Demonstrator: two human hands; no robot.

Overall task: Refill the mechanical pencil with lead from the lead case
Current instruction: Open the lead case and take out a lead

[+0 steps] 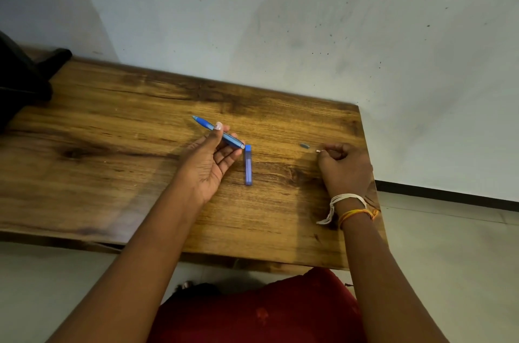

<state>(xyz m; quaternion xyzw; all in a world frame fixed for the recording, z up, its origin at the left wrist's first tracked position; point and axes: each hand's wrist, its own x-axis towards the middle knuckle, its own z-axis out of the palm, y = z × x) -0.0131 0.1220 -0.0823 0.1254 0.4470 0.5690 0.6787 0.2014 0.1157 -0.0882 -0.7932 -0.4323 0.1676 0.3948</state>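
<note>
The wooden table (112,132) takes up most of the view, pushed against a scuffed pale wall (280,20), with its right edge close beside the right hand (344,167) and its near edge over the person's lap. Bare wood stretches wide to the left and toward the near edge, so that looks the safer side for setting small parts down; a dark object (25,73) sits at the far left corner, well apart. The left hand (210,160) is palm up, thumb and fingers curled around the blue pencil (217,132), which is held just above the table, tip pointing up-left and its back end toward the lead case (248,165). The case lies flat between the hands, just beside the left fingertips, apparently unopened. The right hand rests on the table with fingers curled, pinching a small white piece (318,151), likely the pencil's eraser; a small grey cap (304,145) lies just beside it. I judge the pencil's back is now open: best to lay the white piece next to the cap, away from the right edge, keep the pencil's open end tilted up, then open the case.
</note>
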